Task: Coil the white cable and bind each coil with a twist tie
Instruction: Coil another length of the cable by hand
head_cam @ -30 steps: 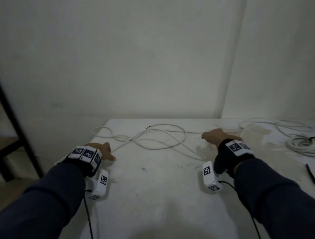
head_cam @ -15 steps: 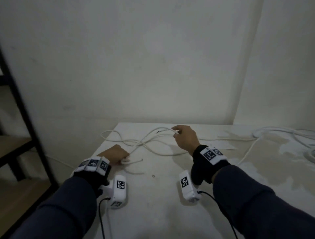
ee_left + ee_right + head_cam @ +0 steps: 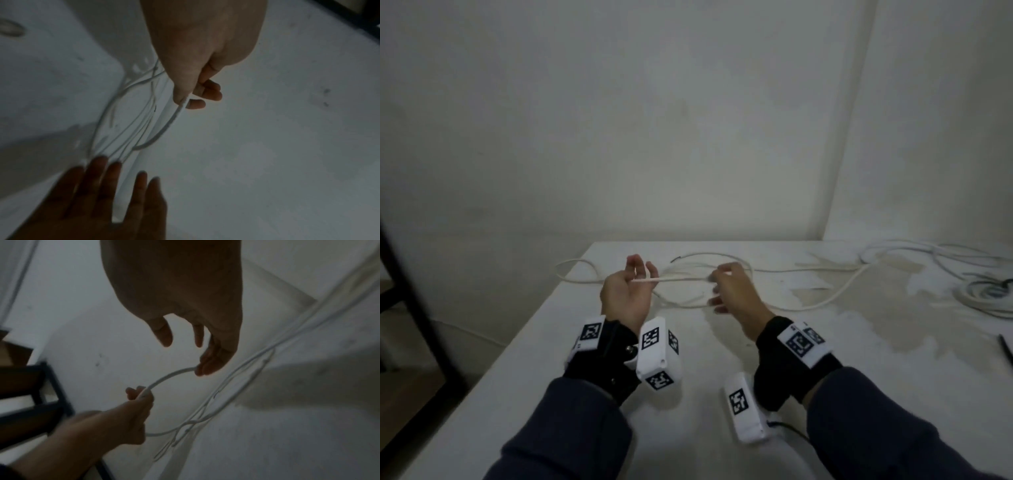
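A long white cable [image 3: 678,279] lies in loose loops at the far middle of the white table [image 3: 722,428]. One stretch is lifted and pulled nearly straight between my hands. My left hand [image 3: 642,277], palm up, pinches it between thumb and fingertips. The left wrist view shows the left hand [image 3: 189,100] pinching the cable [image 3: 164,128], which curves down to the table. My right hand [image 3: 717,281] holds the other end of the stretch at its fingertips. In the right wrist view the cable [image 3: 166,375] arcs from the right hand [image 3: 203,368] to the left hand [image 3: 141,395]. No twist tie is in either hand.
More white cable [image 3: 928,253] trails along the back right, with a coiled bundle [image 3: 986,294] at the right edge. A thin black strip [image 3: 1005,346] lies at the right edge. A dark shelf frame [image 3: 407,301] stands left of the table. The wall runs close behind.
Both hands have come up off the table. The left turned palm up with the cable in its pinch, and the right moved in from the right and took hold of the same stretch.
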Tool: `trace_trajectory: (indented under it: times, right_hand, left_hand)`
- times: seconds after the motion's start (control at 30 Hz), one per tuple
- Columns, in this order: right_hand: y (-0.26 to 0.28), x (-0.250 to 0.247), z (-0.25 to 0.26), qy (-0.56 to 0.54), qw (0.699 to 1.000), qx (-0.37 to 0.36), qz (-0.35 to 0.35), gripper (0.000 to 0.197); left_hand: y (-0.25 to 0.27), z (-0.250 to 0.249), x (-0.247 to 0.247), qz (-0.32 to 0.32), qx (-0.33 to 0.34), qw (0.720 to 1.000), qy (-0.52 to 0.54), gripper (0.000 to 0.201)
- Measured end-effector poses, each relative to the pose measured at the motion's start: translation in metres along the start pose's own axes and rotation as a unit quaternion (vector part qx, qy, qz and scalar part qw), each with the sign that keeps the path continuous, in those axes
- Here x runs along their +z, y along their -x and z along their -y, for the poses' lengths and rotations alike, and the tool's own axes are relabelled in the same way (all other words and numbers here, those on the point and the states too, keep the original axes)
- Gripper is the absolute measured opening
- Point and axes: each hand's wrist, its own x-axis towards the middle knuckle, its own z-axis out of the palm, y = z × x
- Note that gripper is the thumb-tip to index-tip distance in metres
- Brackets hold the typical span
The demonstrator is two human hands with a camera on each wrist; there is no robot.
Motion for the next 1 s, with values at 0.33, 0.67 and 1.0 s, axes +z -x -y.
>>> trace_trajectory:
  times: [0.33,0.67,1.0]
  right_hand:
    - [-0.003,-0.015,-0.015,-0.241,0.968,0.046,-0.061,0.040]
    - [-0.026,-0.056,-0.047,-0.353,0.918,0.029,-0.176,0.043]
    - [-0.027,-0.046,-0.051,-0.250,0.965,-0.002,-0.080,0.010]
  left_hand:
    - [0.023,0.054,-0.025,0.022,-0.080,0.972,-0.219,0.029]
    - [-0.006,0.060,-0.027,0.009,-0.023,0.946,-0.324,0.021]
    - [-0.025,0.064,-0.033,-0.001,-0.014,0.953,-0.304,0.015]
